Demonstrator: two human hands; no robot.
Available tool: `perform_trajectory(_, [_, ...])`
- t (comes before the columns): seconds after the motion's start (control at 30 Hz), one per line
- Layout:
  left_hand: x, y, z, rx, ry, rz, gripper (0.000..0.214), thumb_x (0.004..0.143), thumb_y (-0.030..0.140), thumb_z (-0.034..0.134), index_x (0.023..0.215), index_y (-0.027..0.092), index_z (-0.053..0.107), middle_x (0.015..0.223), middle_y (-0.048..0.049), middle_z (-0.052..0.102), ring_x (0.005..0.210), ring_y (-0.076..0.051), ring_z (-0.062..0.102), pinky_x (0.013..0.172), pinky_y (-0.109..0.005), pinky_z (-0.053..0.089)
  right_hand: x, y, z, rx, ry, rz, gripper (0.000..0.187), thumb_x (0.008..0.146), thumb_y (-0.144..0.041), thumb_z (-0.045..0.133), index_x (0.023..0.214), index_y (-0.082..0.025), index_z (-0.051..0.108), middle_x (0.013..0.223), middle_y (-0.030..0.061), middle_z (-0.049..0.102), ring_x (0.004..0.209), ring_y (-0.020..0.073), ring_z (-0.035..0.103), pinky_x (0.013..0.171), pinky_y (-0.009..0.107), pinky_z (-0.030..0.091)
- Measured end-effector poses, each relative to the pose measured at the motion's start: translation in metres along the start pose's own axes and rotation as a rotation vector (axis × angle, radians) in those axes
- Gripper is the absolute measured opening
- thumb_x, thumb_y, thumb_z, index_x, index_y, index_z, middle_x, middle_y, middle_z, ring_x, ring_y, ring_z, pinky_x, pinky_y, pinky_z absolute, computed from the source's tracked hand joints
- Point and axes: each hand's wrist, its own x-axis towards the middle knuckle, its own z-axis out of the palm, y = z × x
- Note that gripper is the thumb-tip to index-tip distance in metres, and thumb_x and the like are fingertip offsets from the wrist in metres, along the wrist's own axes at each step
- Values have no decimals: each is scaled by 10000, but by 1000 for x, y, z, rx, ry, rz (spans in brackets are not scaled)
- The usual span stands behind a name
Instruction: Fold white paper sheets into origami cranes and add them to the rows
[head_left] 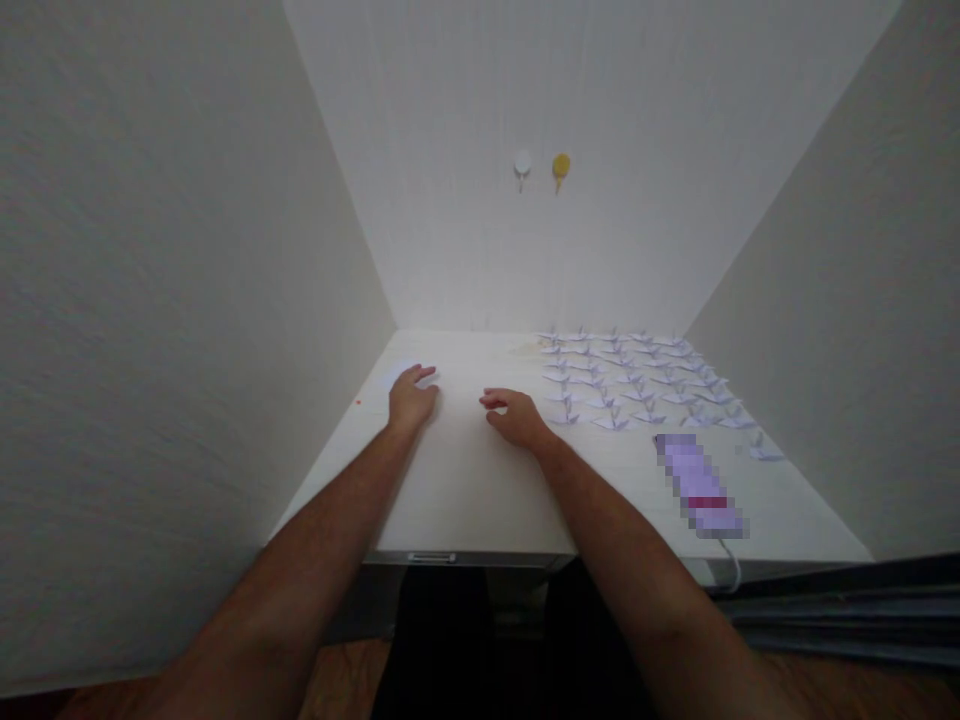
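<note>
My left hand (412,400) is at the left side of the white table, fingers stretched and thumb apart, with nothing visible in it. Pale paper (394,374) lies beside and partly behind that hand; I cannot tell whether the fingers touch it. My right hand (516,417) is over the middle of the table, its fingers bent and a gap between thumb and forefinger. It appears to hold nothing. To its right, several folded white paper cranes (634,385) stand in rows.
A blurred-out phone (697,485) lies at the right front with a white cable (735,572) over the table edge. One crane (765,452) sits apart near the right edge. Walls enclose the table (465,490). Two hooks, white (523,163) and yellow (561,166), are on the back wall.
</note>
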Motion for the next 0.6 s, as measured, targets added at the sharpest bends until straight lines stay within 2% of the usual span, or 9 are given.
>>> perform_trajectory(0.07, [26, -12, -11, 164, 37, -46, 434, 818, 236, 551, 1215, 98, 658, 1243, -154, 652, 1143, -267, 601, 1021, -359, 416, 2, 11, 5, 35, 22, 51, 282, 721, -73, 587, 928, -174, 749, 966, 53, 750, 799, 143, 675, 831, 278, 516])
perform_trajectory(0.1, [37, -19, -17, 247, 47, -49, 452, 839, 267, 535, 1243, 89, 633, 1236, -164, 654, 1146, -273, 599, 1018, -362, 413, 2, 15, 7, 48, 38, 64, 263, 730, -91, 586, 915, -175, 753, 867, 39, 751, 740, 138, 664, 773, 264, 516])
perform_trajectory(0.17, [58, -30, -27, 426, -38, -49, 504, 832, 319, 564, 1273, 78, 596, 1300, -189, 612, 1193, -291, 573, 1022, -361, 401, 1, 23, 8, 100, 33, 73, 211, 762, -158, 593, 894, -175, 757, 733, 19, 726, 653, 128, 634, 672, 236, 494])
perform_trajectory(0.23, [74, -38, -34, 501, -105, -92, 568, 753, 366, 667, 1222, 51, 610, 1279, -238, 609, 1182, -352, 574, 986, -397, 423, 0, 28, 8, 139, 7, 76, 187, 779, -205, 594, 862, -172, 758, 656, 6, 697, 594, 116, 603, 609, 218, 460])
perform_trajectory(0.3, [87, -44, -36, 615, -210, -103, 623, 692, 409, 729, 1191, 55, 613, 1290, -245, 596, 1196, -376, 561, 978, -396, 426, 1, 29, 9, 149, -6, 70, 179, 780, -218, 598, 838, -164, 758, 633, 3, 686, 575, 110, 584, 590, 213, 438])
perform_trajectory(0.37, [96, -45, -37, 708, -260, -84, 623, 663, 411, 751, 1158, 57, 615, 1298, -239, 590, 1213, -380, 546, 986, -381, 418, 2, 27, 10, 145, -5, 49, 170, 771, -206, 602, 819, -163, 759, 648, 6, 692, 584, 108, 582, 597, 214, 431])
perform_trajectory(0.47, [101, -42, -36, 807, -310, -43, 574, 698, 392, 723, 1134, 38, 605, 1290, -222, 591, 1201, -357, 552, 987, -347, 404, 3, 25, 11, 131, -5, 27, 167, 761, -180, 602, 811, -167, 761, 677, 9, 704, 605, 108, 587, 614, 216, 428])
perform_trajectory(0.6, [101, -37, -38, 823, -335, -25, 538, 667, 375, 735, 1079, 50, 617, 1246, -213, 608, 1165, -344, 562, 948, -342, 437, 3, 22, 9, 120, -8, 32, 157, 766, -182, 610, 804, -158, 761, 678, 15, 706, 606, 109, 583, 615, 219, 421])
